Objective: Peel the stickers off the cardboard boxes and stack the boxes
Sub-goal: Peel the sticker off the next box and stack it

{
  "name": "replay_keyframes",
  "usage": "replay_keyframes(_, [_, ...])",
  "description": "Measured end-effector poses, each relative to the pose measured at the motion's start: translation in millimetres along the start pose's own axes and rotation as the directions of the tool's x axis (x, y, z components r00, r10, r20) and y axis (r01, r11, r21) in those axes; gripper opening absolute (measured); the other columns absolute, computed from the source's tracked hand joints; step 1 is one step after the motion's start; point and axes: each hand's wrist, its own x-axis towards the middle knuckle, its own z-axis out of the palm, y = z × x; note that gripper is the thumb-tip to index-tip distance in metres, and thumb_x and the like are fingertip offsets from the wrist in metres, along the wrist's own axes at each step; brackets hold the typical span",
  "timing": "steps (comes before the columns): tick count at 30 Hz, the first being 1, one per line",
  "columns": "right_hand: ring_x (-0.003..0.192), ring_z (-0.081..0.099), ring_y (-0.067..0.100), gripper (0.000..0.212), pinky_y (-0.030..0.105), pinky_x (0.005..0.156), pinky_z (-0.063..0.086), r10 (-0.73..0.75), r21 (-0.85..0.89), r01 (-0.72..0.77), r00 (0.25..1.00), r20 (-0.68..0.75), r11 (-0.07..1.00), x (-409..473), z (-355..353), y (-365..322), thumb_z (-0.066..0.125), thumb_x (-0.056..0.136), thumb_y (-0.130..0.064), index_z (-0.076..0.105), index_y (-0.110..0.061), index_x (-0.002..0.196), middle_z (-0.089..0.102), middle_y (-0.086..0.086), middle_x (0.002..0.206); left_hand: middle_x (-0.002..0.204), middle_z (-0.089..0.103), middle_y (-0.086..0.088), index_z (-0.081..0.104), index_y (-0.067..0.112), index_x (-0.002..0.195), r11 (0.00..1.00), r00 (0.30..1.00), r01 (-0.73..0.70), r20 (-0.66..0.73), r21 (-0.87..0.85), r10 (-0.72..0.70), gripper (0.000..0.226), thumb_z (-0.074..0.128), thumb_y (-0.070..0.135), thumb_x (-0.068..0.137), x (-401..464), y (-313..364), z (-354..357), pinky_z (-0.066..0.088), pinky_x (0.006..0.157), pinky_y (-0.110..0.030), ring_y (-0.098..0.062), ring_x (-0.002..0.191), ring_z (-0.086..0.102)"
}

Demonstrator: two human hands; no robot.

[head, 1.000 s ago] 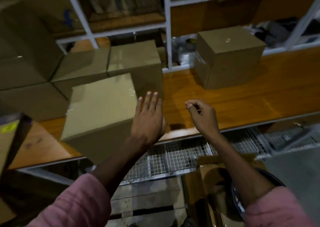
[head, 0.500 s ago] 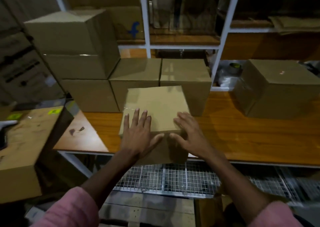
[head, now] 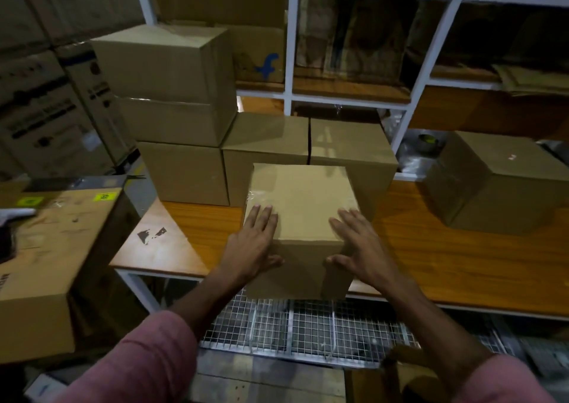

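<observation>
A plain cardboard box (head: 303,199) sits at the front edge of the wooden table (head: 462,264), right in front of me. My left hand (head: 254,242) rests on its near left corner, fingers on the top and thumb on the front face. My right hand (head: 358,245) lies on the near right corner the same way, fingers spread. Clear tape shines on the box's top left. Behind it stand two boxes (head: 308,143) side by side, and at the left a stack of boxes (head: 172,100). Another box (head: 498,180) stands alone at the right.
A large box (head: 55,248) with yellow-green stickers (head: 104,197) stands low at the left. White shelving (head: 291,48) rises behind the table with flattened cardboard on it. A wire mesh shelf (head: 301,325) lies below the table edge. Printed cartons (head: 46,100) fill the far left.
The view swung left and up. My right hand came from above the table onto the box's right corner, and my left hand settled on its left corner. The box now sits square to me.
</observation>
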Motion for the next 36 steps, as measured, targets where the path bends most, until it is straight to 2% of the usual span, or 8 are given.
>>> replay_keyframes(6, [0.154,0.017,0.020,0.085,0.038,0.121,0.021,-0.066,0.018,0.067,0.997,-0.046,0.998,-5,5,-20,0.081,0.080,-0.043,0.042,-0.022,0.152,0.025,-0.004,0.165,0.167,-0.012,-0.001,-0.001,0.017,0.159,1.000,1.000,0.002,-0.021,-0.030,-0.003,0.105,0.062,0.062,0.087,-21,-15,-5,0.036,0.112,-0.050,-0.022,0.154,-0.010])
replay_keyframes(9, [0.152,0.023,0.021,0.084,0.034,0.120,0.020,-0.095,0.040,0.098,0.993,-0.065,0.994,-5,4,-30,0.082,0.078,-0.044,0.046,-0.019,0.150,0.033,-0.001,0.162,0.168,-0.007,-0.001,0.003,0.016,0.160,1.000,0.999,0.001,-0.043,-0.017,-0.001,0.105,0.062,0.062,0.087,-30,-22,-12,0.038,0.111,-0.047,-0.021,0.154,-0.007])
replay_keyframes(12, [0.150,0.029,0.024,0.084,0.036,0.120,0.024,-0.127,0.054,0.131,0.989,-0.081,0.990,-4,1,-38,0.084,0.075,-0.045,0.051,-0.016,0.147,0.040,0.002,0.159,0.168,-0.004,-0.002,0.006,0.016,0.159,1.000,0.998,-0.003,-0.066,-0.015,0.002,0.103,0.061,0.063,0.087,-41,-29,-17,0.040,0.110,-0.048,-0.021,0.154,-0.005])
replay_keyframes(20, [0.148,0.034,0.026,0.083,0.037,0.118,0.026,-0.197,0.058,0.208,0.968,-0.158,0.976,-5,-11,-61,0.085,0.073,-0.042,0.053,-0.013,0.144,0.045,0.005,0.155,0.168,0.000,-0.004,0.008,0.013,0.159,1.000,0.990,-0.004,-0.141,0.019,0.007,0.102,0.061,0.063,0.088,-67,-39,-45,0.045,0.108,-0.049,-0.021,0.155,-0.003])
replay_keyframes(26, [0.147,0.035,0.024,0.081,0.045,0.117,0.034,-0.215,0.068,0.236,0.948,-0.234,0.969,-1,-49,-92,0.086,0.074,-0.040,0.053,-0.016,0.144,0.047,0.003,0.154,0.168,0.006,-0.004,0.011,0.014,0.159,0.997,0.979,-0.012,-0.200,0.077,0.027,0.103,0.060,0.066,0.085,-79,-51,-97,0.042,0.111,-0.047,-0.021,0.154,0.004])
replay_keyframes(32, [0.146,0.038,0.026,0.082,0.053,0.114,0.039,-0.260,0.012,0.280,0.907,-0.332,0.960,15,-93,-116,0.088,0.073,-0.037,0.052,-0.015,0.144,0.049,0.006,0.153,0.167,0.011,-0.006,0.014,0.013,0.159,0.994,0.946,-0.029,-0.320,0.101,0.060,0.105,0.061,0.067,0.082,-75,-69,-142,0.043,0.109,-0.054,-0.022,0.154,0.007])
replay_keyframes(36, [0.146,0.038,0.027,0.084,0.052,0.116,0.036,-0.266,-0.004,0.286,0.886,-0.379,0.958,39,-122,-124,0.088,0.072,-0.038,0.053,-0.015,0.144,0.048,0.006,0.153,0.167,0.014,-0.007,0.017,0.012,0.158,0.990,0.916,-0.029,-0.393,0.135,0.080,0.105,0.059,0.069,0.081,-59,-78,-171,0.045,0.108,-0.052,-0.023,0.154,0.009])
